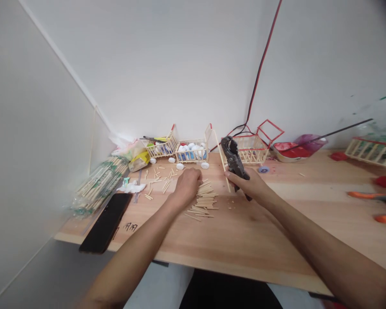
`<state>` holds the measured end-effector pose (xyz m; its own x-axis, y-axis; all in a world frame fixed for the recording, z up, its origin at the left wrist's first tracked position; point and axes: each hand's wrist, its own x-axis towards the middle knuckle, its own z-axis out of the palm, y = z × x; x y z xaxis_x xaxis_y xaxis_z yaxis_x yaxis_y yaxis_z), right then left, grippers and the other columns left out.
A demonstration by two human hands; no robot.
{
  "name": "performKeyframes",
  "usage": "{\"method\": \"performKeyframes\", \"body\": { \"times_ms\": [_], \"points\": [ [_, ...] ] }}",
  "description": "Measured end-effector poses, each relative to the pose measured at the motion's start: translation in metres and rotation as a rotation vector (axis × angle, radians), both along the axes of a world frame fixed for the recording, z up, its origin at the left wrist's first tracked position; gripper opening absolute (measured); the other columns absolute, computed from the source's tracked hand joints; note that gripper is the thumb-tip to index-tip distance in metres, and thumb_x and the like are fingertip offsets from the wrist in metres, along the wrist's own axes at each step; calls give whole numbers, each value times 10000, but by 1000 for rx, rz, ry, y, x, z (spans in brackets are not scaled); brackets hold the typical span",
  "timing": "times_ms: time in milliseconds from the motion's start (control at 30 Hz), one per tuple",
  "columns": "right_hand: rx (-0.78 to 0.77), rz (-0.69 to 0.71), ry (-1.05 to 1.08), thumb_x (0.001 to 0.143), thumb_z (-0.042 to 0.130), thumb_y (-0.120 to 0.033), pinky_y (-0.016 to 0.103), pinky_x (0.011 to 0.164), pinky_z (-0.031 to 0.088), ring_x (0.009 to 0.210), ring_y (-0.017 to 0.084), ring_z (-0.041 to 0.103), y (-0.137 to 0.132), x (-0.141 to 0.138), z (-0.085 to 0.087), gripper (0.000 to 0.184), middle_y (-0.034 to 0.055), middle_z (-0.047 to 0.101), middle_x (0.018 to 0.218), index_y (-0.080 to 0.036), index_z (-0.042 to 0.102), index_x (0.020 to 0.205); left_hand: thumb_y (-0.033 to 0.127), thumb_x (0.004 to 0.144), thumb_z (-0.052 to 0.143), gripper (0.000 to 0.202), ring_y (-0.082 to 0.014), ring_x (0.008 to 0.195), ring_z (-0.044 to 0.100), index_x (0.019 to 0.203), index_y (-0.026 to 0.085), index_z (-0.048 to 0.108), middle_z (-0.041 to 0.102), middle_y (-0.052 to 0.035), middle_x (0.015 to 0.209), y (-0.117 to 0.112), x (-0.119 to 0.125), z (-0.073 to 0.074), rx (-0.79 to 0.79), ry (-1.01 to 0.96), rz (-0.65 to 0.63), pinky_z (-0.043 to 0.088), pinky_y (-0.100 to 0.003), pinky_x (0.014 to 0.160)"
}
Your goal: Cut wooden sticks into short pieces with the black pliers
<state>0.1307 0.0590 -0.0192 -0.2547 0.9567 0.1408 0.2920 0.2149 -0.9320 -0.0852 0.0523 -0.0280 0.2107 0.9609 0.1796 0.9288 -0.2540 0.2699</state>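
Note:
My right hand is wrapped round a black hand cutter, its jaws pointing up and away from me. Against the cutter, in the same hand, stands a long thin wooden stick, tilted slightly left. My left hand is closed, fingers curled down at the far end of a pile of short cut sticks; whatever is between its fingertips is hidden. More short sticks lie scattered to the left of that hand. Behind both hands are small stick-built carts on white wheels, filled with blue and white bits.
A black phone lies at the table's left edge, near plastic-wrapped bundles of sticks. Along the wall stand a red-rimmed cart, a bowl of red material and a basket of bottles. Orange-handled tools lie right.

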Motion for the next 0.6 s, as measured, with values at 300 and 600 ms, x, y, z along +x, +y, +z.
{"method": "performKeyframes", "body": {
  "times_ms": [300, 600],
  "points": [
    [41, -60, 12, 795, 603, -524, 282, 571, 391, 585, 138, 479, -3, -1, -3, 348, -24, 496, 618, -193, 521, 724, 28, 756, 560, 194, -219, 876, 599, 902, 147, 610, 672, -99, 906, -4, 3, 7, -27, -279, 66, 420, -319, 775],
    [-26, -73, 116, 794, 622, -514, 276, 577, 409, 610, 138, 499, -14, -10, 7, 346, -9, 526, 650, -190, 527, 720, 395, 687, 794, 355, -152, 749, 683, 854, 117, 650, 734, -96, 865, -18, 17, 15, -733, -1400, -133, 463, -262, 733]
  ]
}}
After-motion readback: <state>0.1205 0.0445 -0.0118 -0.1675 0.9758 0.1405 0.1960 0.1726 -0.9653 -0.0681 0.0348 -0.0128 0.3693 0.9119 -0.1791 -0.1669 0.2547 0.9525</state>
